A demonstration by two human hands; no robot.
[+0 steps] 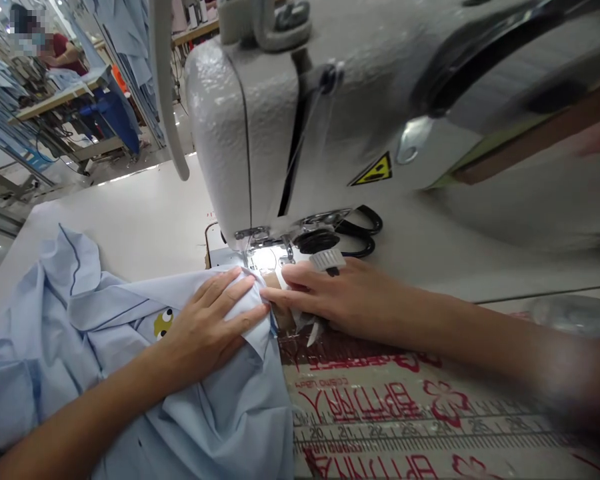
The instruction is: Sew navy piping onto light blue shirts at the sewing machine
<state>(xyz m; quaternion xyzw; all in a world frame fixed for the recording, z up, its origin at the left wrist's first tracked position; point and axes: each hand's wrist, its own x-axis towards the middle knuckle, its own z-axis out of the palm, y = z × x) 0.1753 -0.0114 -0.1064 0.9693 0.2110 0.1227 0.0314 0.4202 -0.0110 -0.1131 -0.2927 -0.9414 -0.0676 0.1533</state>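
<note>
Light blue cloth (pixel 145 387), a garment by its look, lies bunched under the sewing machine's head (pixel 260 133). A yellow motif with cartoon eyes (pixel 164 324) shows on it. My left hand (pixel 220 320) rests flat on the cloth, fingers spread toward the lit needle area (pixel 267 257). My right hand (pixel 330 293) is at the right of the needle, its index fingertip at the cloth's edge and its thumb near the presser foot. The other fingers curl under, out of sight. A pale pointed piece (pixel 314 332) sticks out below that hand; what it belongs to is hidden.
Black-handled scissors (pixel 365 230) lie behind the needle on the white table (pixel 170 200). A printed ruler strip (pixel 380 430) runs along the front under clear film. A grey curved bar (pixel 167 100) hangs left of the machine head. Another person (pixel 65 53) sits at a bench far left.
</note>
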